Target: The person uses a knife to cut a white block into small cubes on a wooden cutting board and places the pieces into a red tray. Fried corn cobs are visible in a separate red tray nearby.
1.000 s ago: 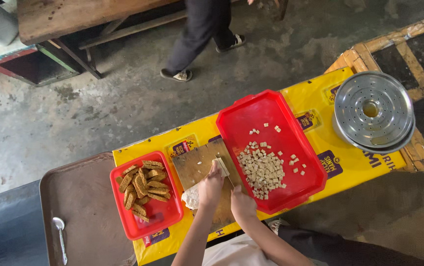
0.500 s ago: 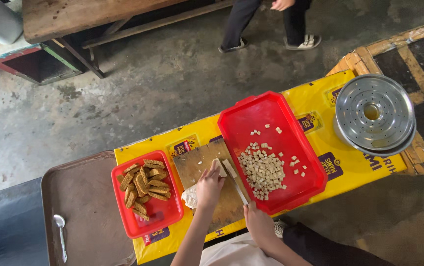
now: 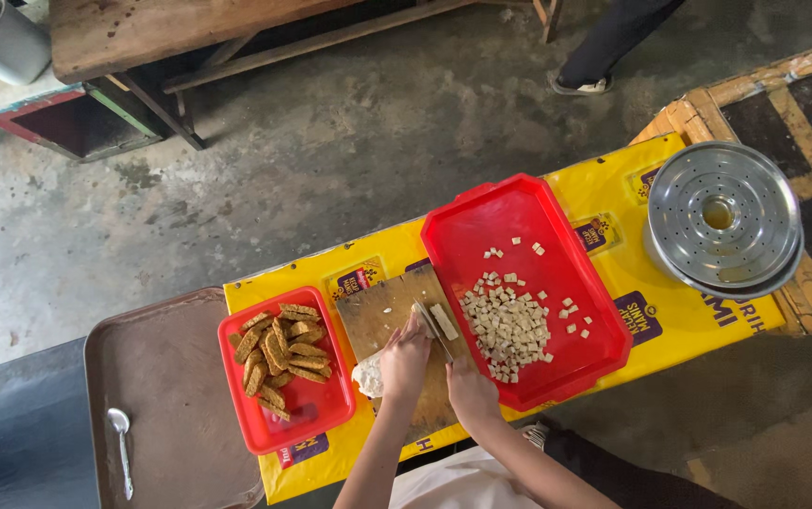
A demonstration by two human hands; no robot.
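Slicing step: right hand (image 3: 470,388) clamped on knife (image 3: 432,328), left hand (image 3: 406,358) pinning pale block (image 3: 369,375) on cutting board (image 3: 377,316); next cut needs fingers clear.

Bright yellow table cover (image 3: 613,203) with small dark printed patches. Two glossy red trays (image 3: 519,203) (image 3: 326,419): pale cream cubes (image 3: 508,325) in one, golden-brown strips (image 3: 278,353) in the other. Tan wooden board (image 3: 377,316), silver perforated steamer (image 3: 721,217) at right, dull brown tray (image 3: 165,377) lower left.

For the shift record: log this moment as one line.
left hand steadies pale strip | right hand holds knife | on cutting board
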